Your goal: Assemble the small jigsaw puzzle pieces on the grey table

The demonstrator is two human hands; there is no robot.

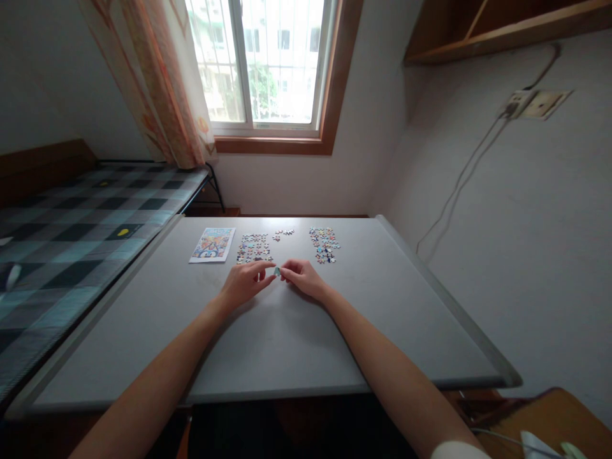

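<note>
A small pale-blue jigsaw puzzle piece point(276, 271) is held just above the grey-white table, between my two hands. My right hand point(302, 276) pinches it from the right with thumb and forefinger. From the other side, the thumb and index fingertip of my left hand point(246, 280) close on its left edge. Just beyond my left hand lies a group of loose puzzle pieces point(255, 245) in rough rows. A second group of loose pieces point(325, 244) is spread past my right hand. Between these groups, farther back, sits a short strip of pieces point(284, 234) that look joined.
A printed picture sheet point(213, 245) with a colourful cartoon lies at the left on the table point(287, 344). A bed with a checked cover point(105, 210) stands along the left side. Cables point(454, 191) hang down the right wall, and a wooden chair point(559, 421) is at lower right.
</note>
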